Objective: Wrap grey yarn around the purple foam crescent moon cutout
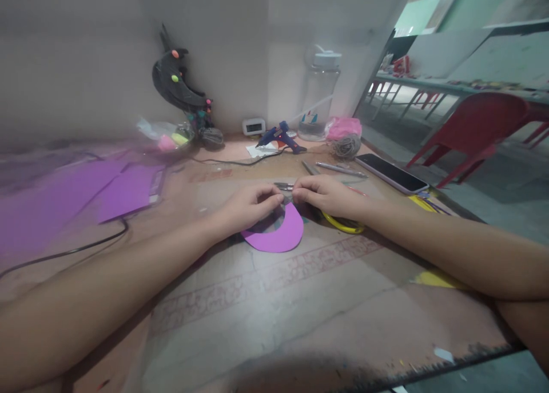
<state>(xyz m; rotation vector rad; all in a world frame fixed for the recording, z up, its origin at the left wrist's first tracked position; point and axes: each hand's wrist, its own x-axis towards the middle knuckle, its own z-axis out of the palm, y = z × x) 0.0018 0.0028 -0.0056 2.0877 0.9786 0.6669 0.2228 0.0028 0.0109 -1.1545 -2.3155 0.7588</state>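
A purple paper crescent [278, 238] lies low over the table, its curved side toward me. My left hand [256, 205] is closed in a pinch at its upper tip, and the crescent's left end passes below that hand. Close by on the right, my right hand [319, 194] also pinches, its fingertips almost meeting the left ones. Something small and greyish shows between the two hands, too small to name. Yellow-handled scissors [343, 224] lie partly hidden under my right hand and wrist.
Behind the hands are a blue glue gun [281, 137], a small digital clock [254, 126], a water bottle [321, 95] and grey yarn [346, 146]. A phone [391, 173] lies right, purple sheets [128, 193] left. A black crescent decoration [175, 81] leans on the wall.
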